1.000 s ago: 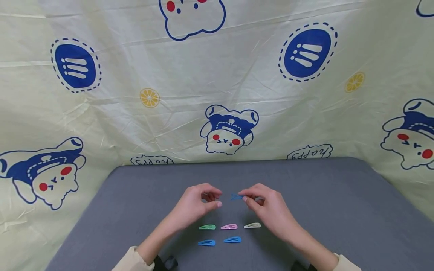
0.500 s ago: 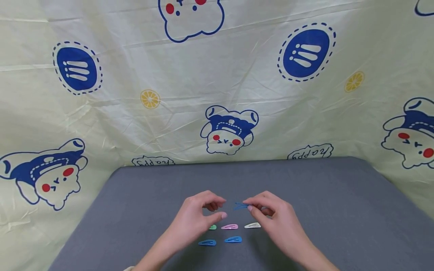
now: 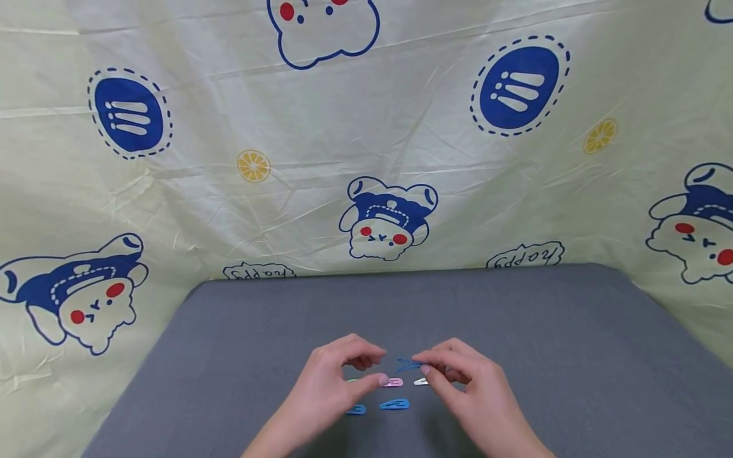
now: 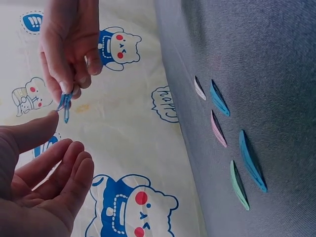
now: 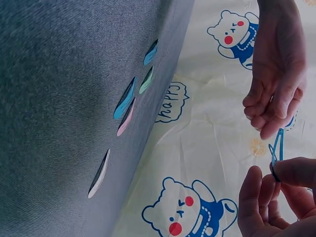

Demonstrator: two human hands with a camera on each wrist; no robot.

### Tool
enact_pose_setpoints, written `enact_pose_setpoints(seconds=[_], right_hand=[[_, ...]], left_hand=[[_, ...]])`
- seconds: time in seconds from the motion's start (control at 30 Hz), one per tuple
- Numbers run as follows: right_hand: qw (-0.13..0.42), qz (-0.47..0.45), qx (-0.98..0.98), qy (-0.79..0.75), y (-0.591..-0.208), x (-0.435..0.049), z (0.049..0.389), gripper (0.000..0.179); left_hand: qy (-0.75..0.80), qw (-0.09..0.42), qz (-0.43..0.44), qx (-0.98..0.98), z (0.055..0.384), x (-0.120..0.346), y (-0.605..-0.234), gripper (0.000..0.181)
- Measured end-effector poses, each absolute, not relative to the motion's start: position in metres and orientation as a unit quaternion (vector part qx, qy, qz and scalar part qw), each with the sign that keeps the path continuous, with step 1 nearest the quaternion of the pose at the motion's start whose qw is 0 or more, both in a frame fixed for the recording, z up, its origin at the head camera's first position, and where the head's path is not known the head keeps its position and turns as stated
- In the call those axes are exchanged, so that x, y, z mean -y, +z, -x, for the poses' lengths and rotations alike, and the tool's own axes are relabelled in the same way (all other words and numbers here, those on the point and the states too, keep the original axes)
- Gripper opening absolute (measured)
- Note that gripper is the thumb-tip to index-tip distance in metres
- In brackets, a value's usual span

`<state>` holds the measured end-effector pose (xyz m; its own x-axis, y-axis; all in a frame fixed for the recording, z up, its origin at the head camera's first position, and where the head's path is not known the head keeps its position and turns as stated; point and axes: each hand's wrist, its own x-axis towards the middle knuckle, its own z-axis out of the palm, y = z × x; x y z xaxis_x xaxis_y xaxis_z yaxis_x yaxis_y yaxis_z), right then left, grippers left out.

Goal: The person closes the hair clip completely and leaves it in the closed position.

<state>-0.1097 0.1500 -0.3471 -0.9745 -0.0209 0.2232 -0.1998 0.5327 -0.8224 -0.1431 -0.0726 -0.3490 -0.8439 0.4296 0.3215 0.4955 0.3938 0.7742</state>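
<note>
My right hand pinches a blue snap hair clip above the table. Its two parts stand splayed apart in the right wrist view. Facing it from the left, my left hand is empty, with fingers loosely bent and thumb extended. A small gap separates it from the clip in the head view. Below lie more snap clips: a pink one, a white one, a blue one and another blue one partly behind my left thumb. A green clip shows fully in the left wrist view.
Grey cloth covers the table, with the clips in two rows near its front. Behind it hangs a pale curtain printed with blue bears and orange slices.
Both hands have come down and nearer to the person, the right still pinching the blue clip. The left hand now hides most of the green clip and part of a blue one.
</note>
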Motion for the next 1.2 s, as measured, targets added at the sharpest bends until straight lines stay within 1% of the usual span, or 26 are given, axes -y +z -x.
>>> enact_pose_setpoints(seconds=[0.1,0.23,0.3,0.4,0.53,0.67,0.77,0.83,0.93,1.07,1.2], right_hand=[[0.112,-0.083,0.868,0.476,-0.348,-0.149,0.108,0.027],[0.127,-0.105,0.866,0.472,-0.351,-0.147,0.106,0.03],[0.133,-0.112,0.865,0.471,-0.353,-0.147,0.105,0.032],[0.149,-0.129,0.863,0.465,-0.355,-0.146,0.104,0.034],[0.171,-0.154,0.859,0.457,-0.356,-0.146,0.103,0.032],[0.183,-0.179,0.849,0.463,-0.358,-0.147,0.103,0.033],[0.183,-0.201,0.83,0.487,-0.361,-0.147,0.104,0.029],[0.166,-0.206,0.815,0.516,-0.362,-0.148,0.105,0.023],[0.114,-0.198,0.788,0.572,-0.363,-0.15,0.107,0.017],[0.048,-0.183,0.76,0.621,-0.364,-0.153,0.11,0.016],[0.016,-0.182,0.752,0.634,-0.366,-0.156,0.115,0.016]], left_hand=[[-0.478,0.039,0.28,0.832,0.142,0.07,-0.35,0.021],[-0.476,0.025,0.275,0.835,0.14,0.067,-0.35,0.024],[-0.478,0.026,0.279,0.832,0.139,0.065,-0.35,0.024],[-0.483,0.034,0.29,0.825,0.139,0.063,-0.352,0.019],[-0.494,0.047,0.305,0.813,0.138,0.061,-0.355,0.012],[-0.514,0.052,0.302,0.801,0.137,0.061,-0.356,0.006],[-0.533,0.051,0.296,0.791,0.137,0.062,-0.356,0.004],[-0.543,0.048,0.297,0.784,0.137,0.063,-0.356,0.006],[-0.554,0.035,0.303,0.775,0.138,0.066,-0.357,0.008],[-0.566,0.014,0.304,0.766,0.14,0.068,-0.358,0.008],[-0.575,-0.002,0.307,0.758,0.142,0.068,-0.359,0.004]])
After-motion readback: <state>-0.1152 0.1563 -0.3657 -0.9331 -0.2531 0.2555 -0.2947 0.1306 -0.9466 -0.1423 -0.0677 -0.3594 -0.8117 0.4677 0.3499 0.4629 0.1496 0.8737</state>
